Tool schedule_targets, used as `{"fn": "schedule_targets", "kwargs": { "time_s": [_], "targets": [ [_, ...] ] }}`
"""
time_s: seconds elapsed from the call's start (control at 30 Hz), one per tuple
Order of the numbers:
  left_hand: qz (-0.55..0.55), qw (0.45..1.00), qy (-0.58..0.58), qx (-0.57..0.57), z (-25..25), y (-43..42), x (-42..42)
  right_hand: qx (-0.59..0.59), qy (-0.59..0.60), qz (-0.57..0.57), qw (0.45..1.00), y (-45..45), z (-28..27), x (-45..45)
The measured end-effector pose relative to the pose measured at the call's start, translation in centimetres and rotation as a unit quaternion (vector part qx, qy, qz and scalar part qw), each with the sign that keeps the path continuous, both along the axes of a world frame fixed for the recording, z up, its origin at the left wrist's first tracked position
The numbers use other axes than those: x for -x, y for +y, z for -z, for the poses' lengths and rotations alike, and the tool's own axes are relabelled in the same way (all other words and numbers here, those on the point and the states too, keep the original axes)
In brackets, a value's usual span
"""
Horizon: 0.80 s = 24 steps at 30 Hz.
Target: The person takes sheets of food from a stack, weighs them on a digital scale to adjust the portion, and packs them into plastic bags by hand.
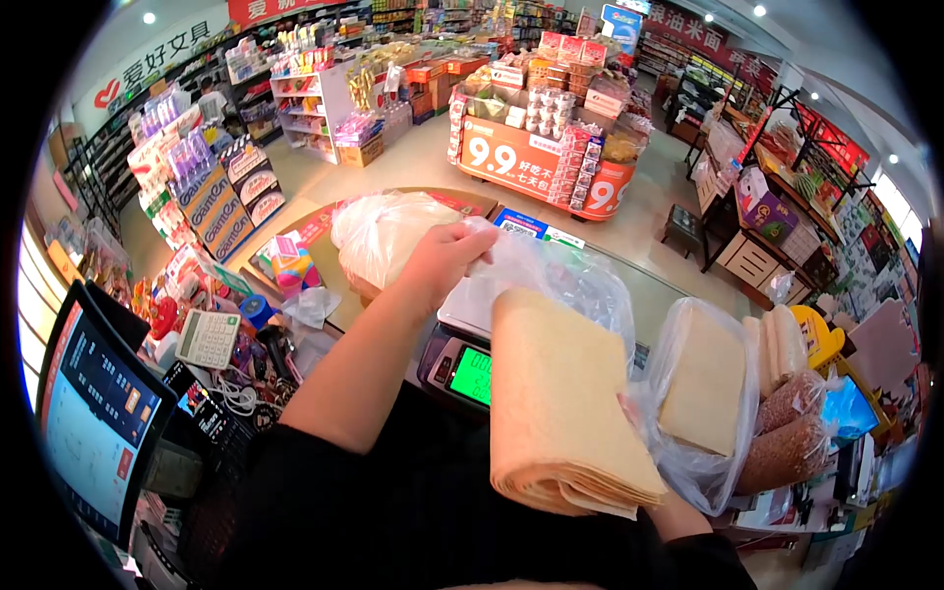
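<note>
My left hand (pixel 447 261) is closed on the edge of a clear plastic bag (pixel 580 285), above the counter scale (pixel 462 369) with its green lit display. A thick folded stack of tan sheets (pixel 560 403) rests against my right hand (pixel 639 423), which is mostly hidden behind it. The stack stands in front of the scale, its layered lower edge facing me. Beside it on the right lies another tan stack in a clear bag (pixel 703 383). A white bag of something pale (pixel 383 236) sits left of the scale.
At the left are a monitor (pixel 103 413), a calculator (pixel 208 337) and tangled cables. Bags of brown grains (pixel 787 433) and a yellow basket (pixel 816 339) are at the right. Beyond the counter (pixel 649 280) stands an orange display (pixel 511 147).
</note>
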<state>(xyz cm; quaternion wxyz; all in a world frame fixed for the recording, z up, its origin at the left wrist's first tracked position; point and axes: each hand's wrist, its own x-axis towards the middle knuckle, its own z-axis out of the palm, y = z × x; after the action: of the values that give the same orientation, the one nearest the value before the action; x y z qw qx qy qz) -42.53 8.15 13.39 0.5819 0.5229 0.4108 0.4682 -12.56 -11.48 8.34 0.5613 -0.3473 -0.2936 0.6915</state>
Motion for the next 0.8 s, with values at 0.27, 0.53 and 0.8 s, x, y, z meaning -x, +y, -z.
{"fn": "schedule_targets", "kwargs": {
  "time_s": [0.27,0.53,0.8],
  "targets": [
    [0.025,0.979,-0.201,-0.015,-0.5,-1.4,-1.3,0.013,0.008,-0.004,1.0,-0.5,0.3,-1.5],
    [0.09,0.961,0.067,-0.252,-3.5,-6.2,-4.0,0.025,-0.077,-0.017,0.997,0.8,3.5,-1.3],
    [0.045,0.929,0.267,-0.251,-3.9,-9.3,-1.0,0.074,0.262,-0.153,0.95,2.7,0.8,-0.5]
  ]
}}
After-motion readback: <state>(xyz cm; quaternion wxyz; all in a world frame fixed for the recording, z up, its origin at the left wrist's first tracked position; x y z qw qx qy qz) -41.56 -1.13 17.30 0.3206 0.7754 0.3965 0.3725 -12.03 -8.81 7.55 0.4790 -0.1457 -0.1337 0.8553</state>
